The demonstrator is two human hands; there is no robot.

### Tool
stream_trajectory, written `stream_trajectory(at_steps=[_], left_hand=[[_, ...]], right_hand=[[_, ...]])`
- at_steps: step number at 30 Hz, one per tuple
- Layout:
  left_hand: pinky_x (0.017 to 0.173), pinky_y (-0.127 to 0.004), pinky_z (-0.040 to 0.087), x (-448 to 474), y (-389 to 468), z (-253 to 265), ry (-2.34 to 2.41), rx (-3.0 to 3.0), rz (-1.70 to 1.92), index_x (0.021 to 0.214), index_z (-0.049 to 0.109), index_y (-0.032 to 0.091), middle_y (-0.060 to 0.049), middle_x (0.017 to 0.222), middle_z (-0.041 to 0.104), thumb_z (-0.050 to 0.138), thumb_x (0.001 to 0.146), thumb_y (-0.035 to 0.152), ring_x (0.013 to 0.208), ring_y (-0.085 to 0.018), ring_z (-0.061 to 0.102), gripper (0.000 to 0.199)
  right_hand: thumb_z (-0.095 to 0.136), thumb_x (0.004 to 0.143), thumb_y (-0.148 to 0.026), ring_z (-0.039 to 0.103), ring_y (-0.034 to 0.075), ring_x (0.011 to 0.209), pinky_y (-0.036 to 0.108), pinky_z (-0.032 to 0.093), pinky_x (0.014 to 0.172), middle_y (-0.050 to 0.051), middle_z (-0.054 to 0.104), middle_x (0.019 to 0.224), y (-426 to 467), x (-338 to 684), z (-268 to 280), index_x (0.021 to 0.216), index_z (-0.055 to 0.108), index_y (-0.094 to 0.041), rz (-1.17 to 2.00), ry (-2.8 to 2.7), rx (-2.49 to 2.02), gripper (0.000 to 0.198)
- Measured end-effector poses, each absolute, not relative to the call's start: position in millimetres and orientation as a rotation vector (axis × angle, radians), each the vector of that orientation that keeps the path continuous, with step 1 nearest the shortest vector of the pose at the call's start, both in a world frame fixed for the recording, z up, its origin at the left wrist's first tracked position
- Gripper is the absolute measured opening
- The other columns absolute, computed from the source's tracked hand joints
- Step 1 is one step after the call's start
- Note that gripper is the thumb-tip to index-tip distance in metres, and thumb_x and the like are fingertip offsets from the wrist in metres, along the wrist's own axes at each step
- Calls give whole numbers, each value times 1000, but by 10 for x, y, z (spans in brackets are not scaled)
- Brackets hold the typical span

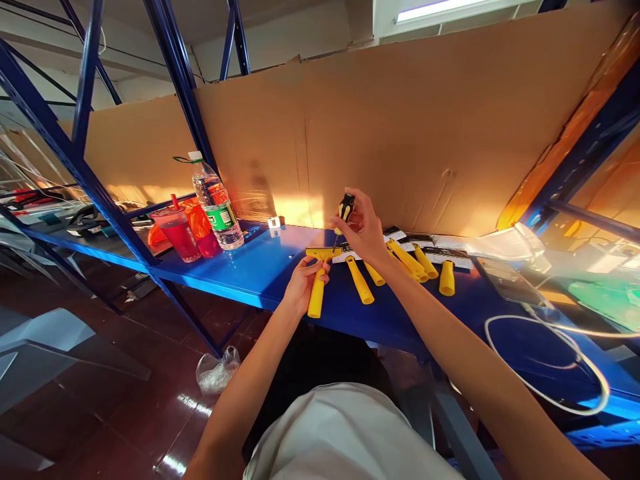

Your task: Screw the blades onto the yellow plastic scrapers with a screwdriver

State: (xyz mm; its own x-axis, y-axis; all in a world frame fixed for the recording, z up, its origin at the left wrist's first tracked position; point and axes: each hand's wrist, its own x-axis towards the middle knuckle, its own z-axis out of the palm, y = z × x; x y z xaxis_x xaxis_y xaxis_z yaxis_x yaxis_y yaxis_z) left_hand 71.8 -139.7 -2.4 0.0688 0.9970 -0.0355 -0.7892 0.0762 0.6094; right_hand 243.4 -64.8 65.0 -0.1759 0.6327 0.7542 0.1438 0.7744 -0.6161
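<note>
My left hand (301, 287) is closed around a yellow scraper (317, 293) with a T-shaped head, its handle pointing down toward me. In my right hand (367, 230) is a screwdriver (345, 208) with a black and yellow handle, held upright. Its shaft points down at the right end of the scraper's head; whether the tip touches a screw is too small to tell. Just right of the scraper lies another yellow handle (360, 281) on the blue shelf (270, 267). Several more yellow handles (406, 260) rest beyond my right wrist, partly hidden by my forearm.
Black-and-white printed packets (445, 257) lie behind the handles. Right of them are a phone (513, 281) and a looped white cable (545, 320). A water bottle (217, 207) and a red cup (177, 230) stand at left. A cardboard sheet (375, 133) walls the back.
</note>
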Motion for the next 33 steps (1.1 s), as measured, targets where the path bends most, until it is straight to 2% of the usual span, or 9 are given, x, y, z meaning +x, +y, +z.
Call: stream_trajectory(at_steps=[5, 9, 13, 16, 19, 22, 26, 30, 33], left_hand=[[58, -19, 43, 718, -1409, -32, 523, 508, 1456, 103, 59, 19, -10, 108, 71, 84, 79, -1, 78, -13, 67, 40], [57, -19, 44, 708, -1398, -34, 529, 520, 1454, 104, 60, 19, -11, 110, 71, 83, 78, -2, 80, -15, 69, 41], [58, -19, 45, 699, -1380, -45, 519, 514, 1455, 105, 61, 19, -12, 114, 72, 82, 80, -1, 81, -14, 68, 39], [59, -19, 45, 704, -1378, -56, 512, 518, 1467, 105, 62, 19, -13, 114, 72, 83, 81, 0, 81, -14, 69, 37], [59, -20, 45, 716, -1388, -63, 504, 525, 1480, 104, 62, 19, -11, 110, 72, 85, 81, 1, 81, -14, 68, 37], [58, -20, 44, 725, -1399, -63, 497, 539, 1491, 103, 62, 19, -9, 107, 71, 85, 80, 1, 80, -14, 68, 38], [58, -20, 44, 722, -1402, -61, 491, 549, 1488, 104, 62, 19, -10, 107, 72, 85, 81, 1, 80, -14, 68, 37], [59, -20, 45, 708, -1384, -69, 499, 526, 1479, 108, 62, 19, -13, 114, 73, 82, 81, -1, 79, -13, 68, 39], [59, -20, 45, 699, -1364, -78, 507, 517, 1473, 109, 63, 19, -14, 116, 73, 83, 81, -1, 80, -14, 68, 40]], right_hand=[[62, 107, -67, 79, 29, 109, 49, 71, 88, 10, 70, 132, -697, 2460, 683, 165, 44, -38, 420, -1702, -621, 67], [62, 109, -61, 79, 32, 121, 51, 70, 97, 12, 70, 143, -757, 2467, 708, 170, 36, -37, 512, -1750, -544, 71], [63, 108, -57, 77, 33, 126, 53, 69, 101, 12, 69, 148, -787, 2470, 725, 170, 35, -37, 560, -1780, -494, 72], [67, 106, -59, 78, 30, 117, 51, 69, 99, 10, 72, 139, -774, 2461, 729, 168, 39, -37, 538, -1777, -509, 72], [73, 100, -64, 76, 27, 102, 47, 70, 90, 9, 70, 128, -742, 2449, 725, 164, 45, -37, 460, -1743, -567, 74], [75, 96, -71, 70, 26, 99, 46, 70, 84, 9, 65, 129, -726, 2446, 719, 163, 48, -38, 344, -1718, -686, 80], [67, 100, -72, 69, 27, 105, 44, 69, 89, 10, 63, 135, -761, 2465, 723, 166, 46, -36, 291, -1759, -695, 78], [58, 108, -66, 73, 29, 119, 47, 68, 99, 11, 66, 141, -796, 2476, 729, 169, 38, -37, 411, -1810, -591, 71], [63, 105, -68, 75, 30, 119, 51, 68, 103, 10, 69, 140, -772, 2467, 723, 169, 36, -38, 491, -1824, -583, 75]])
